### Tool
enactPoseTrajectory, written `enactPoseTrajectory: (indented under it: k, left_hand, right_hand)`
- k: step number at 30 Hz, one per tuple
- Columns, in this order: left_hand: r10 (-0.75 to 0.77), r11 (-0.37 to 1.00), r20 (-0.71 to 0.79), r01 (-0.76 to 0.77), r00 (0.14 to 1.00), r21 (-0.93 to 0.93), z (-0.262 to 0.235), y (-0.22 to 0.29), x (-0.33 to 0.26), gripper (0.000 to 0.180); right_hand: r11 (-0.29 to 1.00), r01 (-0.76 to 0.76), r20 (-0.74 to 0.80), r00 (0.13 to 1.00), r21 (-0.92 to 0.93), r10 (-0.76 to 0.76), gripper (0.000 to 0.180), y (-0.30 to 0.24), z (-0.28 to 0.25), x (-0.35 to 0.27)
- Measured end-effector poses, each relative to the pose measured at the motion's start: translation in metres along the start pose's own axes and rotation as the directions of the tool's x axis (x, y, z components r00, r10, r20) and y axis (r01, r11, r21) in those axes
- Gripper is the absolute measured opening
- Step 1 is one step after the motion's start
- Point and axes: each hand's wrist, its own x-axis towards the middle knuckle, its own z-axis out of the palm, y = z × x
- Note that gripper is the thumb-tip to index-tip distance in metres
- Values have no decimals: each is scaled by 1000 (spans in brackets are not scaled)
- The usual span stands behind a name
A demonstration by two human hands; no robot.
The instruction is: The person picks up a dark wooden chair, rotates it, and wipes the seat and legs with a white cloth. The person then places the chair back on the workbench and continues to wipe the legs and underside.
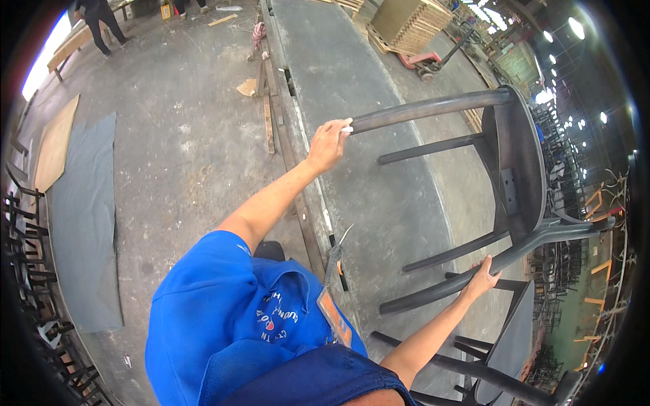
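Observation:
A dark wooden chair (521, 155) lies tipped over, its legs pointing left toward me. My left hand (328, 143) is closed at the end of its upper leg (426, 110). A small white bit (347, 128) shows at those fingertips; I cannot make out what it is. Lower down, my right hand (482, 277) wraps around the chair's thick curved lower leg (433, 294). Two thinner legs stick out between them. Below my right arm, a second dark chair (504, 352) lies close by, partly cut off by the rim.
A long grey strip (338, 68) runs beneath the chairs, with a metal rail along its left side. Stacked boards (409, 24) and a red pallet jack (421, 63) stand at the back. Many dark chairs crowd the right. A grey sheet (84, 223) lies left. A person (101, 24) stands far left.

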Motion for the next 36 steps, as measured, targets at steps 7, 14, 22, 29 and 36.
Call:
enactPoseTrajectory:
  k: [7, 14, 22, 29, 36]
  left_hand:
    - [-43, 997, 133, 50, 990, -55, -34, -30, -10, 26]
    - [197, 966, 323, -128, 926, -224, -45, -66, 14, 37]
    - [340, 898, 371, -181, 864, -400, -66, -118, 23, 33]
    - [5, 854, 499, 256, 866, -453, -40, -122, 62, 16]
    - [-113, 728, 614, 485, 781, -484, -16, -99, 87, 16]
  right_hand:
    - [999, 20, -25, 999, -27, -21, 33, -3, 5, -15]
    - [1000, 9, -35, 999, -18, -9, 28, -1, 6, -16]
    - [992, -9, -68, 998, -122, 0, 27, 0, 6, -9]
    - [974, 1, -127, 991, -226, -31, 29, 1, 13, -18]
    - [937, -20, -177, 983, -350, -46, 34, -2, 25, -21]
